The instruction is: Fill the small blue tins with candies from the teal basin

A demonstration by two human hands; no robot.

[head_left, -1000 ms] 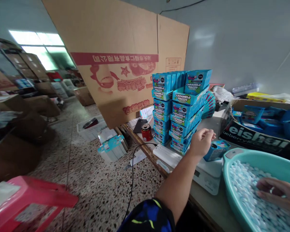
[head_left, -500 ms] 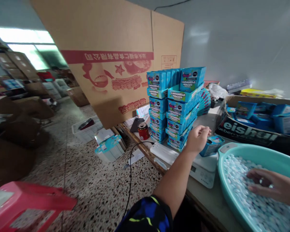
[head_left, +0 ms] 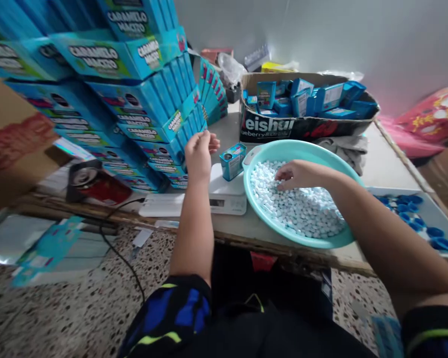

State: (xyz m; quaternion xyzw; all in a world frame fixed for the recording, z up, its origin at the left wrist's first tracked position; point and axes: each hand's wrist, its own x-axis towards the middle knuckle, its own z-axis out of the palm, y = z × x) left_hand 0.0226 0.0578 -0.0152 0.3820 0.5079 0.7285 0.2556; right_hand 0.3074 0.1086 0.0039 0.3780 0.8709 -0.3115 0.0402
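Note:
My left hand (head_left: 200, 151) hovers over the white scale (head_left: 231, 205), fingers loosely curled and apart, with nothing visible in it. It is close to the tall stacks of blue "Caramelo Macizo" boxes (head_left: 145, 107). Just right of that hand, a small blue box (head_left: 232, 164) stands upright on the scale. Inside the turquoise basin (head_left: 313, 151), my right hand (head_left: 294, 175) rests at the surface of many small pale blue and white candies (head_left: 294, 211). Its fingers are bent and spread; whether any candy lies under them is hidden.
Behind the basin sits an open carton (head_left: 302, 130) filled with small blue boxes. At right, a white tray (head_left: 438, 211) holds blue caps. A red can (head_left: 102, 186), a white power strip (head_left: 160, 205) and a black cable (head_left: 129, 266) are by the table's left front edge.
The view has swung right and down, bringing the whole basin and the tray into sight. My left hand stays near the small box, and my right hand remains among the candies.

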